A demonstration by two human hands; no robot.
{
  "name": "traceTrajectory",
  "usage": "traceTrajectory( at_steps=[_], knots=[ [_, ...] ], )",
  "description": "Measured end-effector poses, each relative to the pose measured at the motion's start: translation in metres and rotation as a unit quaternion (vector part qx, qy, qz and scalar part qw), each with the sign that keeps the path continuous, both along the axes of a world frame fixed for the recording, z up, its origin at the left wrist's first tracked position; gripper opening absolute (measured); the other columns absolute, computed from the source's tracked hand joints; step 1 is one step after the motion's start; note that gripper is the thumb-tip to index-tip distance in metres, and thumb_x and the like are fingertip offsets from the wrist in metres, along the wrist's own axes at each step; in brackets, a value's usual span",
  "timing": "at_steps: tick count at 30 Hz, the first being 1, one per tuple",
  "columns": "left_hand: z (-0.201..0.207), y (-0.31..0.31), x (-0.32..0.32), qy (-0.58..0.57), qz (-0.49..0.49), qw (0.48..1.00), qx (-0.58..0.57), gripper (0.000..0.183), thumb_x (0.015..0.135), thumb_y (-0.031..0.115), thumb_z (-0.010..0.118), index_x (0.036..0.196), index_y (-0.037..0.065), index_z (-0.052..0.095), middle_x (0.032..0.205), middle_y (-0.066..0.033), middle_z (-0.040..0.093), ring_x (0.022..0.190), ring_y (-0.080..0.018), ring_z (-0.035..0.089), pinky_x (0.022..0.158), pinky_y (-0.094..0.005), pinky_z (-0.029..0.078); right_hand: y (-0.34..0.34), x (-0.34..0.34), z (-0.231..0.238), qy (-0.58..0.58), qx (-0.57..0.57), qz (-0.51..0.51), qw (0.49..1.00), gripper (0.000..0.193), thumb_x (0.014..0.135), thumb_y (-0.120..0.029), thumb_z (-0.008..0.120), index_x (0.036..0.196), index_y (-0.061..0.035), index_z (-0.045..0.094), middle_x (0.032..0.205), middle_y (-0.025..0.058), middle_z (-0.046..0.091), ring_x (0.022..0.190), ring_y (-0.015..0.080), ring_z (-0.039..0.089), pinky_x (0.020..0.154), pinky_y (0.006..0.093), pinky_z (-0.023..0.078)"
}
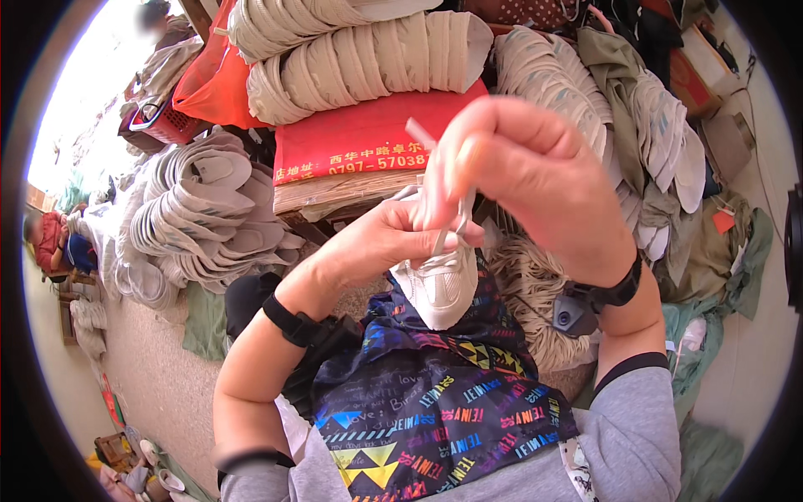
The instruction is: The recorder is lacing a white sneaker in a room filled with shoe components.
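Lacing a white mesh sneaker [441, 284] propped on the patterned apron over the lap: left hand [381, 243] grips its upper, right hand [527, 171] pinches the pale flat shoelace [443, 230]; judged best drawn taut, straight through each eyelet.

White shoe [441, 284] heel hidden behind left hand [376, 243]; lace blurred.

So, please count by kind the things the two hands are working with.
White shoe, held by the left hand: 1
White lace, pinched and pulled up by the right hand: 1
Total: 2
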State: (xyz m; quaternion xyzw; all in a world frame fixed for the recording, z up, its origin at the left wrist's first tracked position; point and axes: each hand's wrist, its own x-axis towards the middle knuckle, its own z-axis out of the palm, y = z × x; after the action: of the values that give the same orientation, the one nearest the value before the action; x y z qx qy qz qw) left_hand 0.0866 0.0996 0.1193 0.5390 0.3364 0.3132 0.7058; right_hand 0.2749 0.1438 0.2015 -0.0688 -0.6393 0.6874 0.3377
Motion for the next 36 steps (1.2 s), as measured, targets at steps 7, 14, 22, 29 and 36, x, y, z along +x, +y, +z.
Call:
traceTrajectory(
  at_steps=[7, 14, 22, 29, 36],
  knots=[
    [-0.049, 0.016, -0.023, -0.116, 0.354, 0.924, -0.081, 0.019, 0.099, 0.021, 0.056, 0.104, 0.005, 0.065, 0.082, 0.0044, 0.061, 0.070, -0.0063, 0.050, 0.066, -0.0212, 0.040, 0.064, 0.033, -0.055, 0.055, -0.237, -0.231, 0.942, 0.019, 0.095, -0.009, 0.056, 0.111, 0.0015, 0.061, 0.098, 0.0125, 0.069, 0.079, 0.0136, 0.066, 0.074, 0.0280, 0.056],
    [-0.078, 0.000, -0.139, -0.355, 0.523, 0.727, -0.268, 0.008, 0.095, 0.008, 0.061, 0.102, 0.006, 0.058, 0.061, 0.0070, 0.043, 0.054, -0.0031, 0.043, 0.062, -0.0229, 0.042, 0.128, 0.185, -0.111, 0.019, -0.134, -0.548, 0.826, 0.017, 0.090, -0.002, 0.057, 0.107, -0.0017, 0.060, 0.086, 0.0069, 0.067, 0.054, 0.0033, 0.045, 0.043, 0.0173, 0.034],
    [-0.048, -0.003, -0.155, -0.239, 0.525, 0.814, -0.066, 0.021, 0.101, 0.017, 0.048, 0.110, 0.002, 0.060, 0.073, 0.0033, 0.048, 0.057, -0.0066, 0.040, 0.056, -0.0232, 0.037, 0.104, 0.159, -0.110, -0.145, 0.117, -0.622, 0.761, 0.023, 0.094, -0.009, 0.055, 0.116, -0.0029, 0.057, 0.087, 0.0047, 0.069, 0.056, 0.0021, 0.045, 0.051, 0.0177, 0.039],
    [-0.061, -0.006, -0.058, 0.086, 0.381, 0.921, 0.018, 0.022, 0.102, 0.020, 0.048, 0.107, 0.003, 0.060, 0.074, 0.0004, 0.055, 0.057, -0.0054, 0.046, 0.051, -0.0187, 0.037, 0.038, 0.063, -0.161, -0.255, 0.014, -0.296, 0.920, 0.012, 0.094, -0.007, 0.055, 0.102, -0.0006, 0.061, 0.083, 0.0040, 0.067, 0.069, 0.0076, 0.061, 0.063, 0.0224, 0.051],
    [-0.071, -0.011, -0.001, 0.286, 0.309, 0.874, 0.243, 0.016, 0.082, 0.005, 0.071, 0.097, 0.001, 0.065, 0.093, -0.0063, 0.050, 0.078, -0.0148, 0.052, 0.069, -0.0283, 0.045, 0.014, 0.045, -0.168, -0.374, 0.099, -0.248, 0.888, 0.011, 0.092, -0.012, 0.059, 0.091, -0.0019, 0.059, 0.070, 0.0052, 0.063, 0.064, 0.0122, 0.060, 0.060, 0.0292, 0.049]
  ],
)
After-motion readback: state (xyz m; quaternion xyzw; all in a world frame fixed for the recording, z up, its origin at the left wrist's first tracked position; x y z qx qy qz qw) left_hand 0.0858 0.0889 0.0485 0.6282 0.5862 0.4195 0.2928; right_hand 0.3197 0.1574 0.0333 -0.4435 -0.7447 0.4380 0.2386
